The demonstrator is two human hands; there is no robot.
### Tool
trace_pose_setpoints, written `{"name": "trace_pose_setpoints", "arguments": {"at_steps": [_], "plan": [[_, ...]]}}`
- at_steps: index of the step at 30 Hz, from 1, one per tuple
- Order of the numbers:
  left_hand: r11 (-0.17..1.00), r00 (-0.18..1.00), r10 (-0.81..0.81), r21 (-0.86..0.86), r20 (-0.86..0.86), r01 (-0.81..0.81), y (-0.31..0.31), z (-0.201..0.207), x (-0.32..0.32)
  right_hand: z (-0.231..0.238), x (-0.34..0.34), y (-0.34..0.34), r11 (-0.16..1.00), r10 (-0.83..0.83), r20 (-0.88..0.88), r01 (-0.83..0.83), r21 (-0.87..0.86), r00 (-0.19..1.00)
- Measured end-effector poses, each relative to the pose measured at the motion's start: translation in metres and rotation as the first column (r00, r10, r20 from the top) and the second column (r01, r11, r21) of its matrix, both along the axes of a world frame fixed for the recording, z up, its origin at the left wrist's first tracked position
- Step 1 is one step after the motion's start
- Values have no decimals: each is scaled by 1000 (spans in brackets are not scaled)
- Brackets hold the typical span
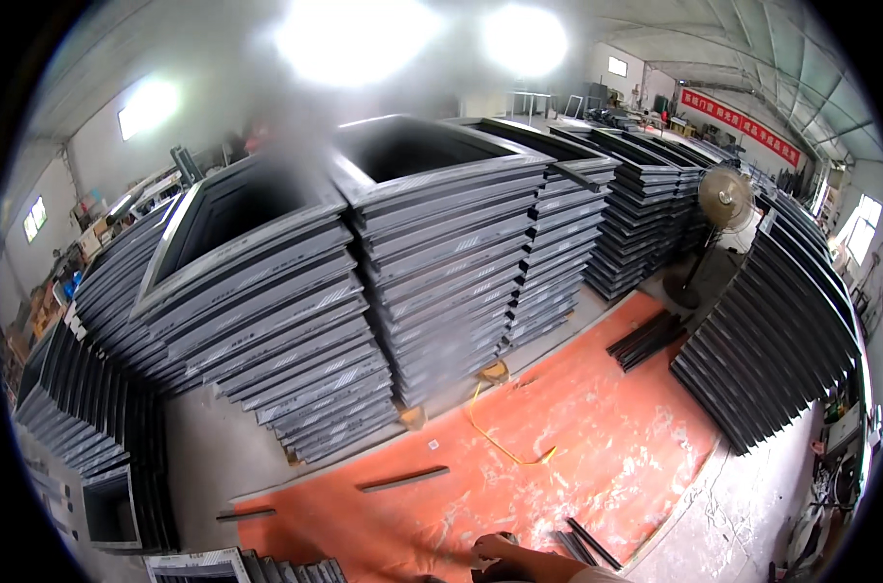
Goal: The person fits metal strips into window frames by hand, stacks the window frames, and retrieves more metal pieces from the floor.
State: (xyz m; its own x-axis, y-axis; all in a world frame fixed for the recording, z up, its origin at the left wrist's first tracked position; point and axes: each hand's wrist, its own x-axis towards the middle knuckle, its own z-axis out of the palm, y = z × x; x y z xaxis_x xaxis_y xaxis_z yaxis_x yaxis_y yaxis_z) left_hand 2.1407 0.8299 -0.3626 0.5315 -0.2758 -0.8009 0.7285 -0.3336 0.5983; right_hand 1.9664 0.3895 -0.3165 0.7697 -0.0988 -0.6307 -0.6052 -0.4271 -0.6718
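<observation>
My right hand is at the lower edge, its forearm coming in from the right. Its fingers look curled around something dark that I cannot make out. Beneath it spreads an orange floor sheet. Several thin black strips lie just right of the hand. Farther off to its left rests a dark grey bar, with a shorter dark bar at the sheet's left edge. My left hand does not show.
Tall stacks of grey frames line the sheet's far side. Another frame stack leans at the right, near a standing fan. A yellow strap and black profile bars lie on the sheet. More frames stand at the lower left.
</observation>
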Motion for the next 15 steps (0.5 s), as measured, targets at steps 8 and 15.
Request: {"name": "trace_pose_setpoints", "arguments": {"at_steps": [8,15], "plan": [[665,528,-746,504,406,552,-129,24,57,-36,-43,-91,946,-6,-147,-42,-321,989],[878,838,-472,225,272,422,-314,70,90,-60,-122,-187,988,-147,-381,119,-96,913]]}}
